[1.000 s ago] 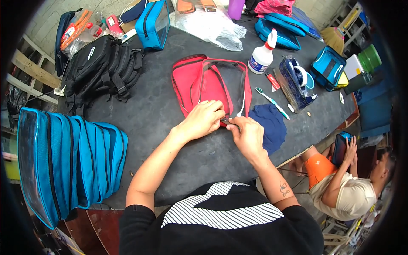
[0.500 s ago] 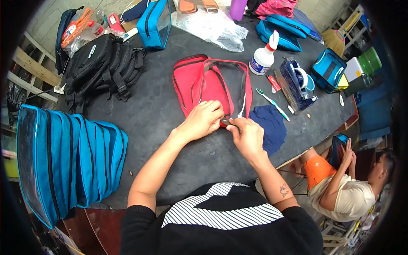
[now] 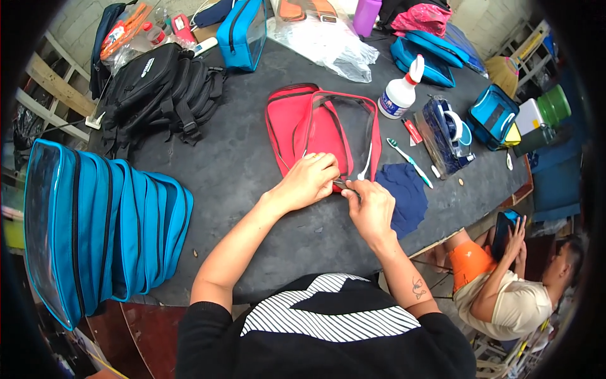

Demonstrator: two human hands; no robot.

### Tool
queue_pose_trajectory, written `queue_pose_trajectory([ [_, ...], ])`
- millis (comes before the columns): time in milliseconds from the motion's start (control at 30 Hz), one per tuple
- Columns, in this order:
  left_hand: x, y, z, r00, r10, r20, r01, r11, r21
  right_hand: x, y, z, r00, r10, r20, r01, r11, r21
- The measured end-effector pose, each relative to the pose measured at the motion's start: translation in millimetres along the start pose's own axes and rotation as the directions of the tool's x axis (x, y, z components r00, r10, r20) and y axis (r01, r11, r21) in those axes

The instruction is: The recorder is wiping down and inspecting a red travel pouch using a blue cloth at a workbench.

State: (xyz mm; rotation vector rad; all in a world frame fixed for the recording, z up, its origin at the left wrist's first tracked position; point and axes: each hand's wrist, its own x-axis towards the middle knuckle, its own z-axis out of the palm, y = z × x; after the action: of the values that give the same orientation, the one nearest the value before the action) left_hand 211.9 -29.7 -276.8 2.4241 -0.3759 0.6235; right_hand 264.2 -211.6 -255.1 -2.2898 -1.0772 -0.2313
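Note:
A red bag [image 3: 291, 126] with black zippers and a clear panel lies on the dark table in front of me. Its near edge is between my hands. My left hand [image 3: 309, 180] is closed on that edge, fingers curled over the fabric. Close beside it, my right hand [image 3: 371, 205] pinches a small dark metal tool [image 3: 341, 184], whose kind I cannot make out, against the same edge. My fingers hide most of the tool and the spot it touches. A crumpled navy cloth [image 3: 403, 199] lies just right of my right hand.
Blue bags [image 3: 126, 227] stand stacked at the left, below a black backpack [image 3: 158, 95]. Rightward are a white spray bottle [image 3: 398, 95], a toothbrush [image 3: 410, 163] and a tape dispenser [image 3: 445, 136]. A seated person [image 3: 505, 290] holds a dark blue item beyond the table's right edge.
The whole view has shifted slightly, so the table's things sit a little to the right. Both hands keep their places at the red bag's near edge, with only small finger movement.

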Motion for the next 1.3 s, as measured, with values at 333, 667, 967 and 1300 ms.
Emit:
queue_pose_trajectory([
  [333, -9.0, -1.6, 6.4, 0.992, -0.081, -0.098, 0.074, 0.995, -0.073, 4.7, 12.4, -3.8, 0.998, 0.022, 0.056, -0.029, 0.99, 0.136],
  [667, -10.2, -0.2, 7.4, 0.992, -0.076, -0.1, 0.071, 0.996, -0.055, 6.4, 7.6, 0.6, 0.999, -0.036, 0.02, 0.034, 0.997, 0.072],
  [967, -22.3, 7.3, 10.2, 0.788, -0.229, -0.571, 0.247, 0.968, -0.047, 30.0, 28.8, -14.8, 0.994, -0.043, 0.103, 0.03, 0.992, 0.121],
  [1300, -40.5, 1.7, 34.4, 0.884, -0.365, -0.294, 0.368, 0.929, -0.045, 75.6, 29.4, -24.1, 0.842, -0.482, 0.243, 0.504, 0.863, -0.03],
])
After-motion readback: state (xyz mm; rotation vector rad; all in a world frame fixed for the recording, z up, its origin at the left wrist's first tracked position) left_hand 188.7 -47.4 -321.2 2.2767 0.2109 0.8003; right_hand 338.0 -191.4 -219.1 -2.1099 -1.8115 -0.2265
